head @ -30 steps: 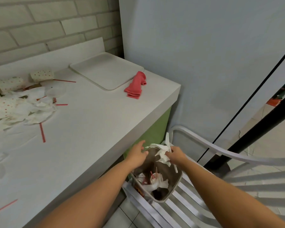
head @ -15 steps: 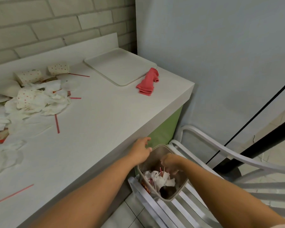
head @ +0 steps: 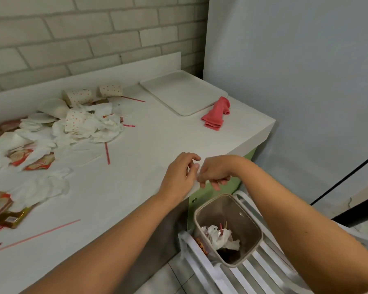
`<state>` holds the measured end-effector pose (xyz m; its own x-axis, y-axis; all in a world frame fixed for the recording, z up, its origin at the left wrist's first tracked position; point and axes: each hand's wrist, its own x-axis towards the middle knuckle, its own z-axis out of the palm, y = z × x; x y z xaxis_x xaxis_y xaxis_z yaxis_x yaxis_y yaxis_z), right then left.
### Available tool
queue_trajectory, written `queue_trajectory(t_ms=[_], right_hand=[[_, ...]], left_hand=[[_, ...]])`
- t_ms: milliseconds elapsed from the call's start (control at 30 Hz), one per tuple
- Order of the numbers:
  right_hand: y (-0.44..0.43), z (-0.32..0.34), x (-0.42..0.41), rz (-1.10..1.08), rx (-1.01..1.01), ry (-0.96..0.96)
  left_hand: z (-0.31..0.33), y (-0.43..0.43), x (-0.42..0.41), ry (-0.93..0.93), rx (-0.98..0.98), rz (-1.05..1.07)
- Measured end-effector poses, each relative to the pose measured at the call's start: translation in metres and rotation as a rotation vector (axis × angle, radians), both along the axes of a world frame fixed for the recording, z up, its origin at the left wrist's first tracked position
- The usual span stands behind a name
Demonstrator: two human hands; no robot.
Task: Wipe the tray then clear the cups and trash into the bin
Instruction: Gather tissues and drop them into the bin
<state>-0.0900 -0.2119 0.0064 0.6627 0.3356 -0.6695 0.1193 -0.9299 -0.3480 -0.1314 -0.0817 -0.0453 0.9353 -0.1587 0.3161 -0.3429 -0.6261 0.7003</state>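
A small beige bin (head: pixel 248 213) stands on a white slatted chair below the counter's edge, with crumpled napkins and red straws inside. My left hand (head: pixel 180 176) and my right hand (head: pixel 216 171) hover side by side over the counter's front edge, above the bin, both holding nothing, fingers loosely curled. A white tray (head: pixel 182 93) lies at the counter's far right corner, a pink cloth (head: pixel 216 114) beside it. Dotted paper cups (head: pixel 79 96) and crumpled napkins (head: pixel 100 126) are heaped at the back left.
Snack wrappers (head: pixel 38 163) and red straws (head: pixel 107 150) are scattered over the left of the white counter (head: pixel 136 149). A brick wall runs behind it, a grey panel stands at the right. The white slatted chair (head: pixel 259 270) fills the floor beside the counter.
The napkins that my right hand held dropped into the bin. Both hands have risen from the bin's rim to the counter's edge, and my view swung left toward the counter.
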Motion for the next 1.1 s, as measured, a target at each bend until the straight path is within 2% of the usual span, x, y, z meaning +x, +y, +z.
queue_trajectory(t_ms=[133, 367, 700, 800, 867, 1100], right_hand=[[0.047, 0.012, -0.003, 0.079, 0.147, -0.194], [0.143, 0.003, -0.015, 0.267, 0.313, -0.351], [0.269, -0.021, -0.057, 0.536, 0.365, -0.398], [0.29, -0.026, -0.066, 0.592, 0.377, -0.41], [0.303, -0.028, -0.072, 0.638, 0.388, -0.401], [0.323, -0.036, -0.079, 0.701, 0.323, -0.417]], left_hand=[[0.008, 0.055, -0.007, -0.025, 0.032, 0.158], [0.001, 0.171, -0.034, 0.1, 0.197, 0.423], [0.01, 0.294, -0.097, 0.271, 0.321, 0.634], [0.012, 0.328, -0.113, 0.357, 0.304, 0.733], [0.012, 0.348, -0.122, 0.427, 0.367, 0.779], [0.008, 0.36, -0.127, 0.517, 0.518, 0.767]])
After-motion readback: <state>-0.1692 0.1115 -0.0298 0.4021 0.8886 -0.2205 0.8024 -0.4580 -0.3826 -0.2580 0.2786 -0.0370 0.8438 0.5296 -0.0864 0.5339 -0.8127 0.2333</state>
